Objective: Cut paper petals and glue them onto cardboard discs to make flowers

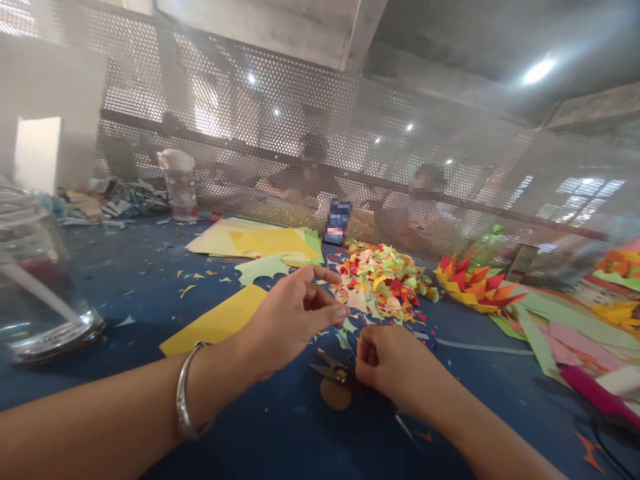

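Note:
My left hand (297,310), with a silver bangle at the wrist, is raised over the table. Its thumb and fingers are drawn together in a pinch, but what they hold is too small to make out. Lower and to its right, my right hand (390,360) is curled closed with its fingertips mostly hidden. Between and below the hands lies a pair of small snips (330,365), touching a round brown disc (335,395). Beyond my hands is a heap of small cut paper pieces (387,280). A yellow paper sheet (213,323) lies partly behind my left forearm.
A glass jar (35,287) stands at left, a lidded bottle (179,187) farther back. Stacked paper sheets (260,240) and a propped phone (338,221) are ahead. At right are an orange pointed paper flower (480,287) and a magenta-handled tool (595,393). People sit behind the perforated screen (225,120).

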The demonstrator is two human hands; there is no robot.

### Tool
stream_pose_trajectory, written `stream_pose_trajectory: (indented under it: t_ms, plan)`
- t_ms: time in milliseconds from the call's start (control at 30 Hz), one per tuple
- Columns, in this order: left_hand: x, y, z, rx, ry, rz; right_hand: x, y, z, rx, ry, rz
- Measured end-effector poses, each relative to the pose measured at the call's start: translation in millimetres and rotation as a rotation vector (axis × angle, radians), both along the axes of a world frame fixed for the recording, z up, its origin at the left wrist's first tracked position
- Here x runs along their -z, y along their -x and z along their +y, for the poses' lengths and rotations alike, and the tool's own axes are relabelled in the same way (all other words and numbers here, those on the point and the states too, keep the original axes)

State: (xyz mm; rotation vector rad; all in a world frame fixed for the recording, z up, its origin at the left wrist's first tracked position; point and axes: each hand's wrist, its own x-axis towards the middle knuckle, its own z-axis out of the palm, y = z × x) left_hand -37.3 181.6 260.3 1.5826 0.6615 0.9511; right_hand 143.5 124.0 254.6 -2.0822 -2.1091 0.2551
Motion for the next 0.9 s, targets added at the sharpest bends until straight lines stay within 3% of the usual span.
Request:
stream_pose_trajectory:
  t_ms: [433, 667, 900]
  plan:
    - [-1.0, 4.8, 5.4, -0.001, -0.048, -0.087, -7.6, -7.5, -10.4, -0.188, 0.058, 0.026]
    - [-0.2, 3.3, 4.0, 0.016, -0.01, -0.075, -6.0, -5.6, -12.6, -0.209, 0.113, 0.149]
    - [-2.0, 2.2, 0.6, 0.003, 0.009, -0.016, -6.0, -5.2, -9.4, -0.119, 0.064, -0.001]
